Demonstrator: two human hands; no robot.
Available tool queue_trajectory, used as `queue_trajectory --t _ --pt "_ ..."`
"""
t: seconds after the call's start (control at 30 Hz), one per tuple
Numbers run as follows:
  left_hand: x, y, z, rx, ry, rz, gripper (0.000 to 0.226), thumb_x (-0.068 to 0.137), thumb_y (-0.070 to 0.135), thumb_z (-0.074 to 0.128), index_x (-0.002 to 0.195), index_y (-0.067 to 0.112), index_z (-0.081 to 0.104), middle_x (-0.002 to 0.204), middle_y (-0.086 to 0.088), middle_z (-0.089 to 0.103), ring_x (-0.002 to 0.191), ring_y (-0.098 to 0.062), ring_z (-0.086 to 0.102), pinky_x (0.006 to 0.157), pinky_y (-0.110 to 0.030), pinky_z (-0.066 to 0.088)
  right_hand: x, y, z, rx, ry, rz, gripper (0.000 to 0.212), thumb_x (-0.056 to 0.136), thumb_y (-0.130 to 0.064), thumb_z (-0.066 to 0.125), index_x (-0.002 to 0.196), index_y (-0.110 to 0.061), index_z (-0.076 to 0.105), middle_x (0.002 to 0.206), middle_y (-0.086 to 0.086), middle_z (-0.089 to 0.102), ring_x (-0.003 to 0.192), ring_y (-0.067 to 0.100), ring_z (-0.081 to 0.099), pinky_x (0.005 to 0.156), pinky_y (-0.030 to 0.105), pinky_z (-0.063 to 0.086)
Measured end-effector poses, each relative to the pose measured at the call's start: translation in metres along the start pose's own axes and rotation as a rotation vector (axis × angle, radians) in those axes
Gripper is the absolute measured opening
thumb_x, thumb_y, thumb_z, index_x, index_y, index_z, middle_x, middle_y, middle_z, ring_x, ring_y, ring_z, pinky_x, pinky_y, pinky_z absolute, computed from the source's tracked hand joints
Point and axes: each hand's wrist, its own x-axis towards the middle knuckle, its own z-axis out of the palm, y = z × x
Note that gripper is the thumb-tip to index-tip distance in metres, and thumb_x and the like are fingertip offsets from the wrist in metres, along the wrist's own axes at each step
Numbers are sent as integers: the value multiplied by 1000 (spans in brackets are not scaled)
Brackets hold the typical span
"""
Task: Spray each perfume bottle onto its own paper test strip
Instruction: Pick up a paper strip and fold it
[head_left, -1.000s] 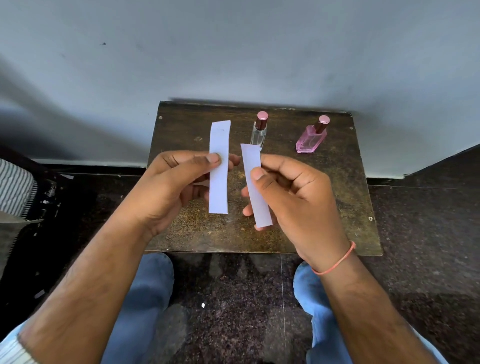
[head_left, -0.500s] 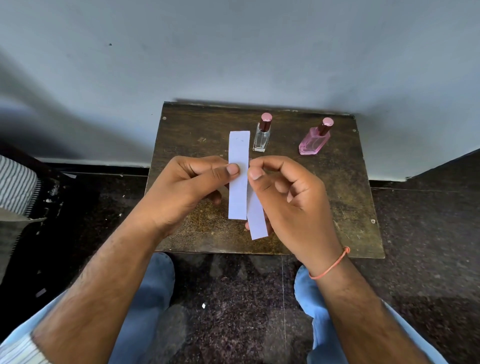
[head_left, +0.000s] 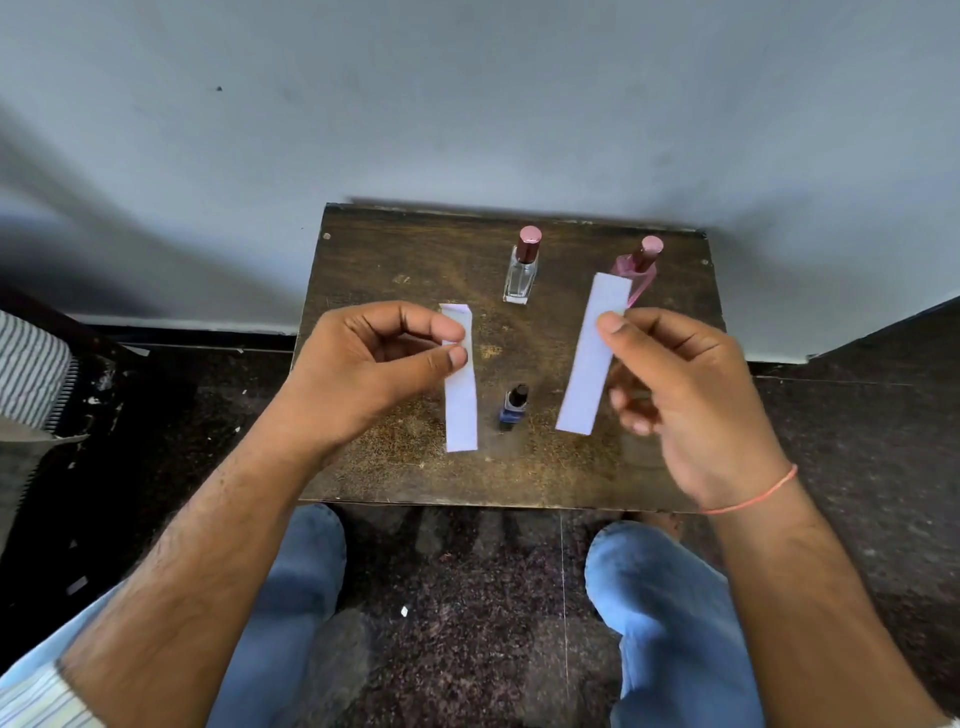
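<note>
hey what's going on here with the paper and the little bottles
A person sits at a small wooden table, pinching one paper test strip in each hand: left hand on the left strip, right hand on the right strip. Three perfume bottles stand untouched: a clear bottle, a pink bottle partly behind the right strip, and a small dark blue bottle between the strips. No spraying yet.

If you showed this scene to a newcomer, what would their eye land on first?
Probably the two white paper strips held up over the small wooden table: the left hand pinches the left strip, the right hand the right strip. Next, the clear bottle and pink bottle near the wall, and a small dark bottle between the strips.
</note>
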Motion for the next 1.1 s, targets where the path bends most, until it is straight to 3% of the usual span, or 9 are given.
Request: queue_trajectory --t 0.07,0.17,0.3,0.47,0.63,0.77,0.83,1.0,1.1 --pt "1 -3 -1 17 16 3 24 74 11 85 97 16 80 94 -1 83 89 -12 78 84 -25 64 7 3 -24 -94 59 23 9 97 -20 77 93 -14 81 76 9 73 49 14 55 38 22 32" --pt "1 -2 1 21 30 7 29 76 7 83 103 17 79 103 2 85 92 -10 79 81 -20 62 16 16 -59 -320 154 64 9 102 -20 74 99 -18 83 74 3 74 50 12 55 38 23 38" --pt "2 -2 5 27 36 16 43 80 2 82 120 17 78 118 2 82 95 -13 79 86 -22 62 19 27 -97 -603 278 142 26 104 -24 74 129 -18 78 106 -3 75 72 17 63 48 29 50" --pt "2 -2 9 54 46 5 54 80 2 84 131 16 75 125 2 80 88 -22 76 89 -28 65 13 26 -120 -711 325 161 33 102 -24 76 135 -19 74 97 -19 64 85 12 64 57 33 53" --pt "0 0 12 82 34 1 58 77 7 85 132 20 74 128 6 79 89 -23 76 93 -33 66 13 26 -124 -787 320 172 38 98 -27 81 134 -21 74 104 -4 72 99 25 70 61 37 59" --pt "0 1 13 90 22 -11 59 74 9 85 130 25 75 129 8 78 82 -14 77 87 -26 65 14 25 -120 -871 313 156 46 94 -32 85 136 -20 73 108 0 71 102 24 68 92 55 65" --pt "-1 2 14 96 27 -19 60 74 9 86 131 26 75 129 9 78 82 -14 77 88 -28 66 14 25 -118 -852 310 166 48 93 -31 86 138 -20 72 108 0 72 101 24 69 87 52 67" --pt "0 2 14 115 26 -34 62 82 -3 85 136 24 72 134 9 76 85 -23 74 103 -53 60 12 22 -115 -816 328 176 45 91 -32 88 132 -22 74 98 -13 68 95 23 73 78 50 69" --pt "-1 3 13 111 26 -43 62 82 -3 85 137 23 71 134 10 76 84 -22 73 105 -58 58 12 23 -115 -818 368 174 41 93 -31 86 131 -23 73 106 -2 72 87 22 76 67 43 69"
